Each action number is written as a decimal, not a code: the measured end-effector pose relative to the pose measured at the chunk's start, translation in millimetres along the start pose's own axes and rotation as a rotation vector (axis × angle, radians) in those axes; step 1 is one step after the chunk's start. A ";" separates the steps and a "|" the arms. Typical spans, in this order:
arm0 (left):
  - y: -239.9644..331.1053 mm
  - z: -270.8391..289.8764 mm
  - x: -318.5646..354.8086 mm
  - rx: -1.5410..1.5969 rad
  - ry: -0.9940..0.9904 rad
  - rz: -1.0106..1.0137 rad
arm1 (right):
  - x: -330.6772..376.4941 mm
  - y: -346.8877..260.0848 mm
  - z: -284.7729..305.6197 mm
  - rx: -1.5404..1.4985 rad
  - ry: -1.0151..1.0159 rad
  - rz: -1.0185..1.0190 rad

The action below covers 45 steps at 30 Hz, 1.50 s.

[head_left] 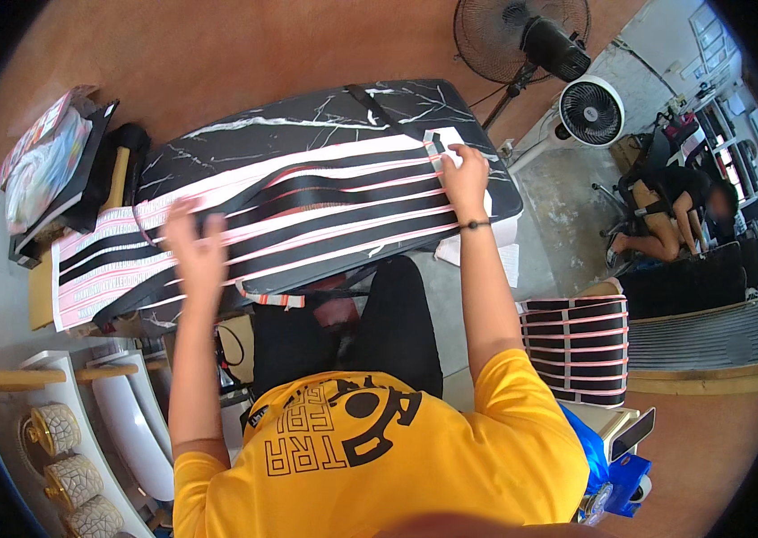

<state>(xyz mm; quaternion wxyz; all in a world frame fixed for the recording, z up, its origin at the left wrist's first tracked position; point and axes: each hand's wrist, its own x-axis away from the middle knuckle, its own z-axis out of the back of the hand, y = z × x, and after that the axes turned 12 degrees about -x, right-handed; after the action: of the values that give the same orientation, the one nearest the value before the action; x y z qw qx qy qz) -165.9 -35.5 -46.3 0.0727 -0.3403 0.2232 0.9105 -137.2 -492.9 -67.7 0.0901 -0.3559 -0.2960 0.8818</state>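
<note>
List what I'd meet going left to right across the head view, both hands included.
Plastic bag → left hand → orange-and-grey strip → right hand → white fan → seated person.

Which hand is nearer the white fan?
Right. The right hand is at the end of the striped sheet nearest the white fan; the left hand is farther, over the sheet's opposite half.

Striped sheet (pixel 303 235): rows of small repeated lettering, left of the left fingers (pixel 183 220).
Yellow shirt (pixel 477 448): outlined black capitals, nearer the body than those fingers.
</note>
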 end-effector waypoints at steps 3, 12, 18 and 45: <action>92.1 -49.5 -15.9 0.064 -0.305 -0.176 | -36.6 23.0 -28.0 0.013 -0.085 -0.185; 228.9 -220.7 -79.9 0.084 -0.469 -0.509 | -18.1 45.1 -73.0 -0.261 0.169 -0.214; 250.5 -275.7 -94.7 0.042 -0.556 -0.494 | -20.3 37.0 -66.6 -0.241 0.172 -0.241; 286.5 -265.4 -185.4 0.034 -1.138 -0.860 | -20.7 31.6 -63.9 -0.502 0.132 -0.403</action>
<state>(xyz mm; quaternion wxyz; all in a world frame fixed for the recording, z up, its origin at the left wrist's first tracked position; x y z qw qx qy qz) 48.9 -407.8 -0.5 0.5361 0.1309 0.0105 0.8339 -76.9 -496.9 -110.8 0.1914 -0.3575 -0.5621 0.7209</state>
